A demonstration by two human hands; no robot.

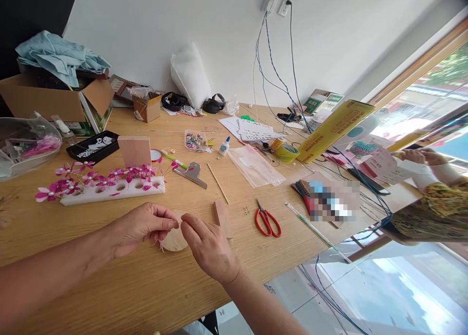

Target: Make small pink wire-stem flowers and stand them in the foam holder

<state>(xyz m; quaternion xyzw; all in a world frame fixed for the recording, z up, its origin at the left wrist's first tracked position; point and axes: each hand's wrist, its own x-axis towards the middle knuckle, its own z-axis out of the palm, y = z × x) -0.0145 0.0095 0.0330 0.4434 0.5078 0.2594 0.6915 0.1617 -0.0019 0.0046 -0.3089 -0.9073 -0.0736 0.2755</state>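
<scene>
My left hand point(144, 227) is closed, thumb and index finger pinched on something too small to make out. Thin pink strands point(161, 245) hang beneath its fingers. Almost touching it, my right hand point(210, 247) is also pinched closed, and what its fingertips hold is hidden. Below both hands lies a round wooden disc point(175, 241). A wooden block point(223, 220) rests just beyond my right hand. Behind my left hand, magenta flowers point(104, 181) on fine wires stand along a white holder with round holes point(109, 194). Red-handled scissors point(268, 223) lie to the right.
Farther back are a metal clip point(193, 174), a thin wooden stick point(218, 183), a glue bottle point(224, 146), a bead box point(195, 140) and an upright wooden block point(134, 150). A clear plastic bag point(254, 166) lies flat. At right, another person's hands point(420, 155) hold papers; cables trail nearby.
</scene>
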